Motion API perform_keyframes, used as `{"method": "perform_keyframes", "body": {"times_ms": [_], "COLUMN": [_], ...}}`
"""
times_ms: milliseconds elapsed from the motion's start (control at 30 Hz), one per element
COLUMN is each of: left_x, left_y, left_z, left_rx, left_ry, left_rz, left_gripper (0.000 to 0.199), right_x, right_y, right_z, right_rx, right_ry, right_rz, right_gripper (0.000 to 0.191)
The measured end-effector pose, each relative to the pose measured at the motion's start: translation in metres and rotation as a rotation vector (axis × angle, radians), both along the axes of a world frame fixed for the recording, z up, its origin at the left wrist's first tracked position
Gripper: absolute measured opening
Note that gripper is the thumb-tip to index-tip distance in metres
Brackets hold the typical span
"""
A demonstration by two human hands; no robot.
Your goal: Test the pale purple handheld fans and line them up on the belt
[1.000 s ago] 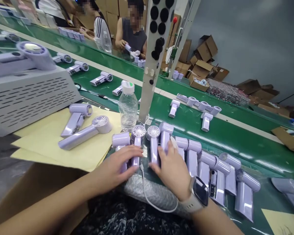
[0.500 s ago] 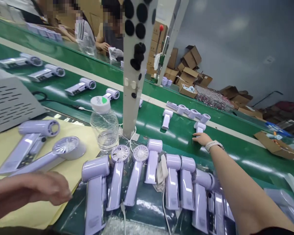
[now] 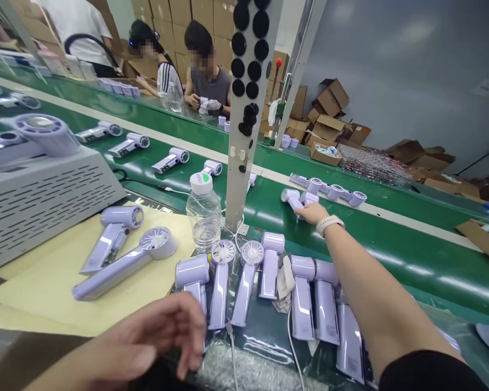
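My right hand (image 3: 313, 213) reaches over the green conveyor belt, its fingers closed on a light purple handheld fan (image 3: 309, 197). A second purple fan (image 3: 291, 195) lies against it, with its handle end at my fingertips; whether I grip that one too I cannot tell. My left hand (image 3: 163, 331), slightly blurred, hovers empty at the near edge, fingers apart and loosely curled. It partly hides a purple fan (image 3: 192, 270) at the left end of a row. Also in that row are a fan with a spoked front (image 3: 223, 252) and several more, some behind my right forearm.
A clear bottle (image 3: 204, 217) stands beside the perforated post (image 3: 244, 163). Two fans lie on yellow paper (image 3: 44, 296) near a slotted grey box (image 3: 65, 201). White cables (image 3: 233, 353) cross the near bench. Co-workers (image 3: 207, 81) sit across the belt.
My right hand has moved left along the belt with a fan, bringing it against another one. My left hand has swung from over the paper to the row's left end. The view has shifted.
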State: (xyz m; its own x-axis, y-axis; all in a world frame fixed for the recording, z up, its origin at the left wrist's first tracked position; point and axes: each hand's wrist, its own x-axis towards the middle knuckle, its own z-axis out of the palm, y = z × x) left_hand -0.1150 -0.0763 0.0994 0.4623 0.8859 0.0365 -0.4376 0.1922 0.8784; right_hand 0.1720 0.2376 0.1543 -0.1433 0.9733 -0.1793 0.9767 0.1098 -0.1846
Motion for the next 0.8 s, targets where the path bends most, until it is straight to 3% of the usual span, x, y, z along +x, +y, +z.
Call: {"method": "perform_keyframes", "body": {"times_ms": [100,167,233,300,367,433,533,567,633,700,800], "left_x": [0.048,0.08,0.106,0.119,0.117,0.101,0.065,0.054,0.037,0.031,0.042], "left_y": [0.017,0.03,0.042,0.051,0.052,0.044,0.022,0.015,0.004,-0.001,0.001], "left_z": [0.004,0.009,0.015,0.019,0.019,0.016,0.009,0.008,0.007,0.01,0.017], "left_rx": [-0.007,0.014,0.055,0.051,0.029,0.023,0.03,0.023,0.012,0.031,0.034], "left_ry": [0.019,-0.062,-0.202,-0.288,-0.296,-0.26,-0.162,-0.122,-0.06,-0.052,-0.149], "left_rz": [0.106,0.237,0.381,0.535,0.623,0.638,0.505,0.435,0.381,0.374,0.376], "left_gripper": [0.034,0.046,0.064,0.064,0.059,0.055,0.058,0.06,0.058,0.056,0.06], "right_x": [0.012,0.007,-0.004,-0.015,-0.022,-0.023,-0.02,-0.02,-0.024,-0.033,-0.044], "right_y": [-0.06,-0.115,-0.171,-0.219,-0.253,-0.273,-0.282,-0.283,-0.285,-0.288,-0.297], "right_z": [0.019,0.021,0.016,0.006,-0.002,-0.008,-0.011,-0.014,-0.023,-0.039,-0.066], "right_rx": [0.049,0.1,0.223,0.366,0.441,0.395,0.124,0.021,-0.104,-0.072,0.074], "right_ry": [0.149,0.243,0.386,0.476,0.508,0.537,0.705,0.765,0.743,0.511,0.242], "right_rz": [0.113,0.218,0.357,0.452,0.498,0.536,0.583,0.54,0.409,0.319,0.378], "right_gripper": [0.034,0.036,0.041,0.051,0.056,0.06,0.068,0.064,0.037,0.015,0.01]}}
